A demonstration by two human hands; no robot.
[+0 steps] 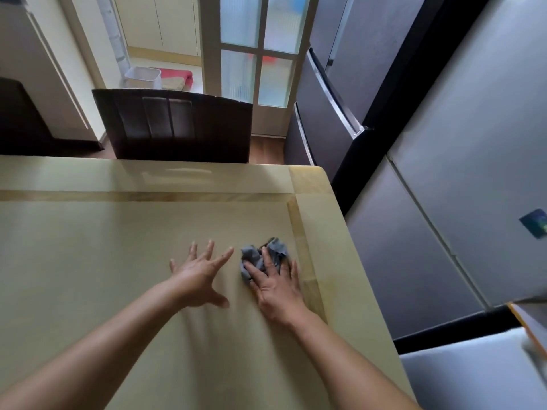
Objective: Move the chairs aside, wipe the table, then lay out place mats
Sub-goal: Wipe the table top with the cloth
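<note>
We have only 1 view, worn on the head, looking steeply down and forward over the table from close above, toward the chair at its far edge.

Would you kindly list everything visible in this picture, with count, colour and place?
table: one, pale beige with wood inlay strips, filling the foreground
cloth: one, grey, crumpled, near the table's right edge
chair: one, dark brown, at the far side
fridge: one, dark grey, right of the table
door: one, cream frame, frosted panes, behind the chair
bin: one, white, in the far room
left hand: spread flat on the table
right hand: pressing the cloth
</note>
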